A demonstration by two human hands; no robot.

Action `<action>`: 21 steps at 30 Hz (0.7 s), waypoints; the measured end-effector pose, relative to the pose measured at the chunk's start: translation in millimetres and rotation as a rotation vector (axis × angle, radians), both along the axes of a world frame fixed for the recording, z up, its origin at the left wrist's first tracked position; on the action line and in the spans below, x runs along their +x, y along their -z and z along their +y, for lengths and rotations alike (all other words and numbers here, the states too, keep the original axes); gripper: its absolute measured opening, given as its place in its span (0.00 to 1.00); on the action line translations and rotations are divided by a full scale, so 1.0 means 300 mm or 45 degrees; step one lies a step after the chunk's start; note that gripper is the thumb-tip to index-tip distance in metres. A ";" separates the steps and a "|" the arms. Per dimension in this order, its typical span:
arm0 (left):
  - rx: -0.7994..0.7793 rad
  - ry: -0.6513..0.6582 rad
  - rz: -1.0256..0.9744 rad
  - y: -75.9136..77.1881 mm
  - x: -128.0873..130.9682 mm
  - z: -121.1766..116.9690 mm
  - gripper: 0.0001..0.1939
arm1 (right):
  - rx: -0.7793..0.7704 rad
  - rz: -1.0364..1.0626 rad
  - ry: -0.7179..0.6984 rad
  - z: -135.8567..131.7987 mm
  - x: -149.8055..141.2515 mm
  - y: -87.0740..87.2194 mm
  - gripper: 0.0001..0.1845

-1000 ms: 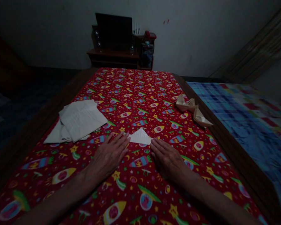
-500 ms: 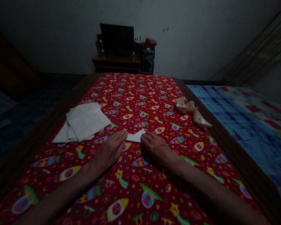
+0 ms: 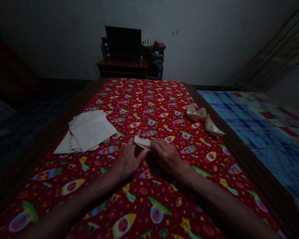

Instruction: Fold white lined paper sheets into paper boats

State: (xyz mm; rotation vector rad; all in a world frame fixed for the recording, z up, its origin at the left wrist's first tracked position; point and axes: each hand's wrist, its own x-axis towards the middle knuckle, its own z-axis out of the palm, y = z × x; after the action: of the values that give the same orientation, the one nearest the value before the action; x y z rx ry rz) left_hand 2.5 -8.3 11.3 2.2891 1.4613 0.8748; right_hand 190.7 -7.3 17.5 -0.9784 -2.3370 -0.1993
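Note:
A small folded piece of white paper (image 3: pixel 142 142) is between my hands over the middle of the cloth, its strip slightly curved and tilted up. My right hand (image 3: pixel 164 152) pinches its right end, and the fingers cover that end. At the left end, my left hand (image 3: pixel 129 159) has its fingers behind the paper and its thumb in front, near the lower edge. A stack of square paper sheets (image 3: pixel 93 129) lies to the left of my left hand. Over on the right sit several folded paper boats (image 3: pixel 214 127), close together.
Red cloth (image 3: pixel 129 205) with rockets and planets covers the table, whose dark wooden edge (image 3: pixel 239 146) shows on the right. Beyond the far end stands a desk with a monitor (image 3: pixel 124 41). A bed with a plaid cover (image 3: pixel 259 132) lies to the right.
The paper has come up off the cloth and tilted. My left hand has turned, its thumb now spread to the front of the paper. The right hand keeps its end.

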 end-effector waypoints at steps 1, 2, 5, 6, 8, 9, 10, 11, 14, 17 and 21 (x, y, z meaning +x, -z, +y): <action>-0.035 -0.014 0.019 -0.006 0.016 -0.001 0.20 | 0.010 0.019 -0.022 -0.003 -0.004 0.001 0.09; -0.072 -0.038 0.026 -0.013 0.029 -0.001 0.19 | 0.006 0.034 -0.041 -0.007 -0.008 0.002 0.10; -0.181 -0.075 -0.034 -0.036 0.055 -0.001 0.14 | -0.064 0.085 -0.043 -0.016 -0.016 0.011 0.10; -0.206 -0.058 -0.071 -0.044 0.060 0.000 0.13 | -0.097 0.118 -0.030 -0.017 -0.018 0.013 0.09; -0.228 0.004 -0.134 -0.058 0.069 0.002 0.11 | -0.168 0.206 -0.007 -0.018 -0.021 0.013 0.09; -0.224 0.025 -0.144 -0.063 0.073 0.005 0.12 | -0.196 0.253 -0.007 -0.019 -0.022 0.011 0.09; -0.209 0.020 -0.128 -0.067 0.077 0.008 0.12 | -0.212 0.295 -0.013 -0.019 -0.022 0.008 0.08; -0.189 -0.011 -0.090 -0.069 0.081 0.013 0.12 | -0.221 0.324 -0.017 -0.020 -0.022 0.004 0.08; -0.148 -0.146 0.047 -0.064 0.088 0.031 0.07 | -0.209 0.351 0.014 -0.023 -0.019 -0.004 0.07; -0.142 -0.178 0.080 -0.056 0.089 0.039 0.07 | -0.182 0.301 0.111 -0.024 -0.013 -0.012 0.08; -0.048 -0.076 0.069 -0.057 0.083 0.024 0.09 | -0.089 0.116 0.314 -0.017 -0.001 -0.029 0.10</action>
State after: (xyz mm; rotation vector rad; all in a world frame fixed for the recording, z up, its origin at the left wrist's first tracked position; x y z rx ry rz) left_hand 27.5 -1.0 28.5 2.2694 1.5630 0.8001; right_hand 190.4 -12.3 26.1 -1.2829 -2.1505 -0.1675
